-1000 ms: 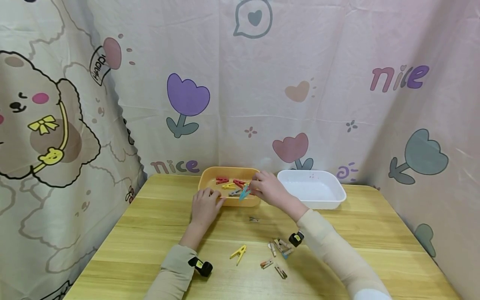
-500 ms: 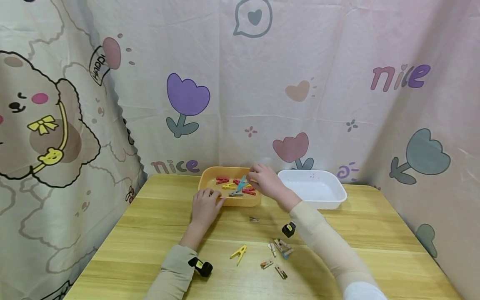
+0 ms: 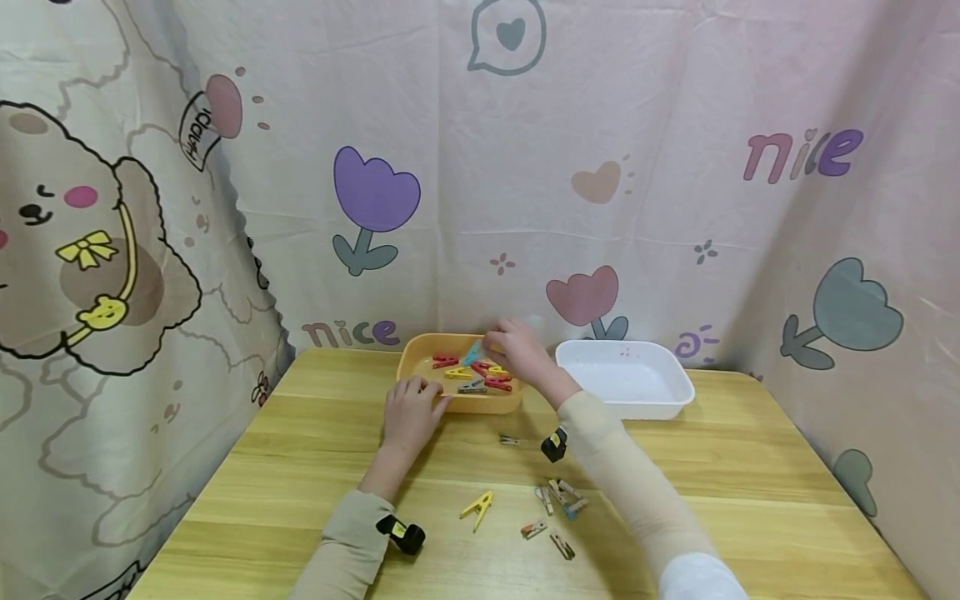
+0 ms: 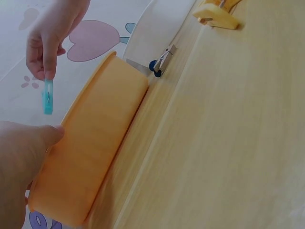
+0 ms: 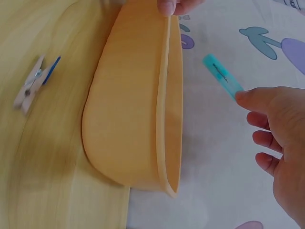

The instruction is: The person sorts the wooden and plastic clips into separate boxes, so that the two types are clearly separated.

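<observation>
While gripping the orange tub point(image 3: 480, 405) by its near rim at the left corner with the left hand point(image 3: 412, 412), holds a blue clothespin point(image 3: 472, 353) above it in the right hand point(image 3: 517, 350). Pinches that pin at one end only, between thumb and a finger mostly hidden in the right wrist view, with the remaining fingers loosely curled and apart from it; presumably so as to leave most of its length jutting free over the tub. With the left hand, presses the thumb against the outer side of the rim and hooks fingers over it, likely to steady the tub against sliding.

Has the tub along the far edge of the tabletop point(image 3: 315, 467), with a white tub point(image 3: 652, 408) just beside its right end, perhaps for equal reach. Inside the orange one, has red clothespins point(image 3: 446, 361), yellow clothespins point(image 3: 457, 373) and a greyish clothespin point(image 3: 472, 387), at mixed angles. Just before the near rim, has a lone wooden clothespin point(image 3: 509, 440); toward the near edge, a splayed yellow clothespin point(image 3: 477, 508) and, right of it, loose wooden clothespins point(image 3: 561, 544), apparently for easy picking.
</observation>
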A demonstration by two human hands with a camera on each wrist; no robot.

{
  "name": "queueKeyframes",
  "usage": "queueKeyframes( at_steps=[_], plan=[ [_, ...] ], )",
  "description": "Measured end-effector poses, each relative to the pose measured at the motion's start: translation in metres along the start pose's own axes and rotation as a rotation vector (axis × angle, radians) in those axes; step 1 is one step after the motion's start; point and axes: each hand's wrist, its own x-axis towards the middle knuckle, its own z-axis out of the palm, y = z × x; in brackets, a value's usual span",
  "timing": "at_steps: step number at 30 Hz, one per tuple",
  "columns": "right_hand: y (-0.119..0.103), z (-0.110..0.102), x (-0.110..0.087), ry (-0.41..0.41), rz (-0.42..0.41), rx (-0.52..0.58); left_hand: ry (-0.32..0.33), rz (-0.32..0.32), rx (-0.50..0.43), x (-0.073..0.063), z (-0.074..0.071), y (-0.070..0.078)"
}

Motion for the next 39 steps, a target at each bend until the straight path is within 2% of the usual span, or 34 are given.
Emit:
queueKeyframes(
  at_steps=[7,13,27,34,39],
  plan=[
    [-0.001,0.013,0.011,0.000,0.026,0.024,0.015,0.013,0.005,-0.002,0.000,-0.001],
    [-0.004,0.020,0.021,-0.039,0.060,0.063,0.022,0.020,0.006,-0.002,-0.001,-0.001],
    [-0.013,0.035,0.045,-0.121,0.109,0.046,0.042,0.048,0.034,-0.001,0.000,-0.002],
    [-0.020,0.041,0.055,-0.172,0.138,0.082,0.055,0.061,0.048,0.000,-0.002,-0.001],
    [-0.024,0.045,0.058,-0.184,0.123,0.043,0.069,0.068,0.048,0.000,-0.001,-0.001]
  ],
)
